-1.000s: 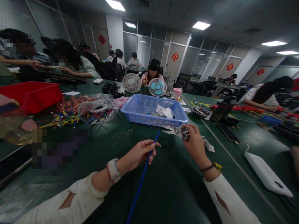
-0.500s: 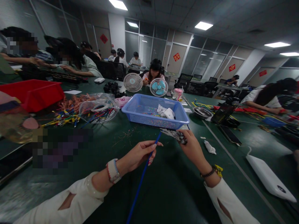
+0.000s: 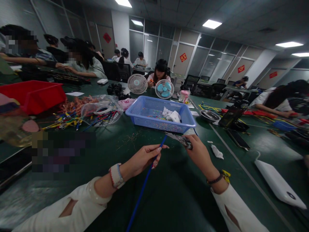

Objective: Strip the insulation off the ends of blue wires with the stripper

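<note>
My left hand (image 3: 146, 158) pinches a blue wire (image 3: 140, 196) near its upper end. The wire slants from that end down to the bottom edge of the view. To the right, my right hand (image 3: 196, 149) is closed around metal wire strippers (image 3: 176, 138), whose jaws point left. Their tip lies close to the wire's end; whether the two touch I cannot tell. Just behind the strippers stands a blue mesh basket (image 3: 156, 123) with white crumpled tissue (image 3: 172, 115) and small coloured bits in it.
Copper-ended wires (image 3: 79, 106), a clear plastic bag (image 3: 108, 109) and a red bin (image 3: 33, 96) lie to the left. A white power bank (image 3: 280, 183), a dark phone (image 3: 238, 139) and a metal bowl (image 3: 210, 116) are on the right. Two small fans (image 3: 164, 89) stand behind the basket. Other people sit around.
The lower part of the blue wire has shifted slightly left. Both hands keep nearly the same place and grip.
</note>
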Demonstrator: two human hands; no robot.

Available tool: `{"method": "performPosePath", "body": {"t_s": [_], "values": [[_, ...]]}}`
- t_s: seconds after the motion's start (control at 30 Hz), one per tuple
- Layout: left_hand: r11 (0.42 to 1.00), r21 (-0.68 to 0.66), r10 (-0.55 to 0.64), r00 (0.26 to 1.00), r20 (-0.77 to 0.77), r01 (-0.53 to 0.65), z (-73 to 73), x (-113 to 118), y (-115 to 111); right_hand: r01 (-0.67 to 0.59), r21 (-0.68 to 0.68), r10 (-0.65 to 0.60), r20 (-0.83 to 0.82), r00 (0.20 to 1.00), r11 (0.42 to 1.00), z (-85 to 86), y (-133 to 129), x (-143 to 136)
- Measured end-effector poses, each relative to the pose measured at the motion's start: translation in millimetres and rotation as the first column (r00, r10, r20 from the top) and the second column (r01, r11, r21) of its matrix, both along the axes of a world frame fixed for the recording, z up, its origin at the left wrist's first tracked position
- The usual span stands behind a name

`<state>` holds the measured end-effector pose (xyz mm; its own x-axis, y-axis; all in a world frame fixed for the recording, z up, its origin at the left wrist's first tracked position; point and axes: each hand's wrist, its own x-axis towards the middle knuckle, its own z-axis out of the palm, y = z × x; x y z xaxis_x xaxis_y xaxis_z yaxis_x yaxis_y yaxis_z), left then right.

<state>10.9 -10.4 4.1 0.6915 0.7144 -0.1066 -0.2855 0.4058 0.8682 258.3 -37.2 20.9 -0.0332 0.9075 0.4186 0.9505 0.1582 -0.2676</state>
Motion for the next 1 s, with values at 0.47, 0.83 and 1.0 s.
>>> {"method": "performPosePath", "body": {"t_s": [0.47,0.83,1.0], "values": [[0.999,0.046,0.014,0.999,-0.042,-0.012,2.3,0.5,0.3,0.120,-0.068,-0.103,0.214,0.971,0.990,11.7,-7.4,-8.5],[0.976,0.214,-0.021,0.994,-0.108,0.043,7.9,-7.7,7.7,-0.066,-0.360,0.058,-0.034,0.998,0.930,31.3,-18.0,-17.7],[0.957,0.267,-0.083,0.987,-0.137,0.117,9.9,-11.5,11.3,-0.155,-0.535,0.054,-0.200,0.978,0.831,35.5,-20.6,-16.4]]}}
